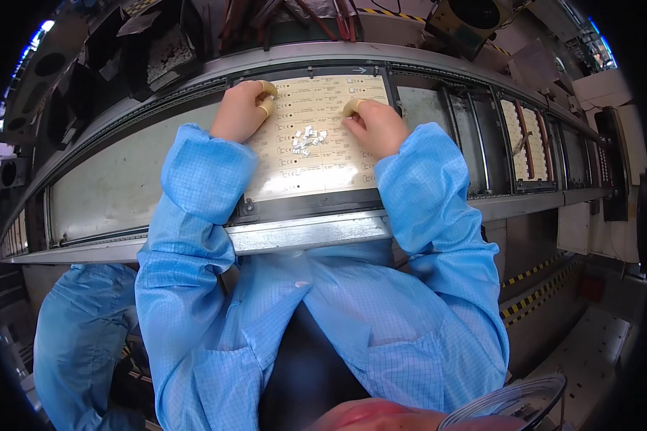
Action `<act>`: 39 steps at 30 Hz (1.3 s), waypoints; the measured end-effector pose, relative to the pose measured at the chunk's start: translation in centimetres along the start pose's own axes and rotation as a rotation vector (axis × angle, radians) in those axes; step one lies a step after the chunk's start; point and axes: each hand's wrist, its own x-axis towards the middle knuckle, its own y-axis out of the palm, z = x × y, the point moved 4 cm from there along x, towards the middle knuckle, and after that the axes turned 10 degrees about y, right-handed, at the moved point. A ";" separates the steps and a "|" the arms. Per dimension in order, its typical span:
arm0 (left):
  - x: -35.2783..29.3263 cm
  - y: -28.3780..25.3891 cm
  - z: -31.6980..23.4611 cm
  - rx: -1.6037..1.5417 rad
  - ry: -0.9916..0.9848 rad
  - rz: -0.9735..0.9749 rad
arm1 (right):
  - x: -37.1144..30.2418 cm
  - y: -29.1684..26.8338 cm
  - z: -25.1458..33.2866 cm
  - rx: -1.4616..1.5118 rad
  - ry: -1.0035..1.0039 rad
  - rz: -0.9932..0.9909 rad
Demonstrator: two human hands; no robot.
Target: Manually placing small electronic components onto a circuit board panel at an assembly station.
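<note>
A steel-railed conveyor [309, 233] runs across the workshop in front of me, with black bins [115, 50] standing beyond its far side at the left and yellow-and-black striped tape [539, 291] on the floor to the right. On the conveyor sits a flat, cream-coloured panel of printed boards [309, 172], marked in repeating rows and held in a dark rectangular frame [316, 208]. A loose cluster of tiny white blocky parts [309, 136] lies near the panel's middle, between the worker's hands.

The left hand [241, 111] is at the panel's upper left edge, its fingers bent, with pale yellow covers on the tips; I cannot tell whether they pinch anything. The right hand [377, 128] is over the panel's right part, fingers curled and close together, a yellow cover showing there too; whether a part is between them I can't make out. Both wrists come out of loose blue sleeves [417, 165] with a fine grid pattern. Farther along to the right, another cream panel [528, 140] sits between the rails.
</note>
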 end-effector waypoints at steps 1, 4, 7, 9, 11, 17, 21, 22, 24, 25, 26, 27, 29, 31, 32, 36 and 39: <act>0.1 0.1 0.0 0.026 0.028 -0.014 | 0.2 -0.2 -0.4 0.033 -0.008 -0.018; 0.5 0.3 0.4 -0.047 0.014 -0.044 | 0.5 -0.9 -1.3 0.085 -0.001 -0.065; 0.8 0.9 1.5 -0.348 -0.175 0.035 | 1.0 -1.3 -2.3 0.140 0.025 -0.107; 0.9 0.7 1.4 -0.459 -0.240 0.041 | 1.5 -1.5 -3.0 0.176 0.037 -0.123; 0.9 0.3 0.7 -0.570 -0.305 0.047 | 2.1 -1.3 -4.0 0.205 0.138 -0.086; 0.8 0.1 0.5 -0.683 -0.435 0.034 | 2.5 -1.5 -4.3 0.133 0.128 -0.057; 0.6 0.7 1.2 -0.573 -0.240 0.016 | 2.5 -1.3 -4.0 0.193 0.165 -0.076; 0.8 0.6 1.2 -0.539 -0.155 -0.012 | 2.5 -1.1 -4.1 0.212 0.155 -0.074; 0.8 0.5 1.2 -0.409 -0.144 0.020 | 2.5 -1.1 -4.2 0.233 0.141 -0.071; 0.9 0.4 1.0 -0.281 -0.133 0.053 | 2.5 -1.0 -4.3 0.187 0.149 -0.073; 0.9 0.3 1.1 -0.278 -0.135 0.053 | 2.4 -1.0 -4.3 0.141 0.157 -0.075; 1.1 0.2 0.8 -0.102 -0.013 0.065 | 2.3 -1.0 -4.3 0.143 0.156 -0.074; 1.2 0.3 0.6 0.076 0.108 0.080 | 2.1 -1.2 -4.2 0.144 0.160 -0.079; 1.3 0.6 0.7 0.090 0.128 0.114 | 2.1 -0.9 -4.8 0.180 0.152 -0.074; 1.3 0.7 0.8 0.091 0.129 0.118 | 2.1 -0.7 -5.0 0.213 0.143 -0.070; 1.5 0.9 0.5 0.143 0.109 0.146 | 1.8 -1.0 -4.7 0.280 0.179 -0.040; 1.6 1.1 0.5 0.146 0.108 0.150 | 1.6 -1.3 -4.3 0.307 0.219 -0.033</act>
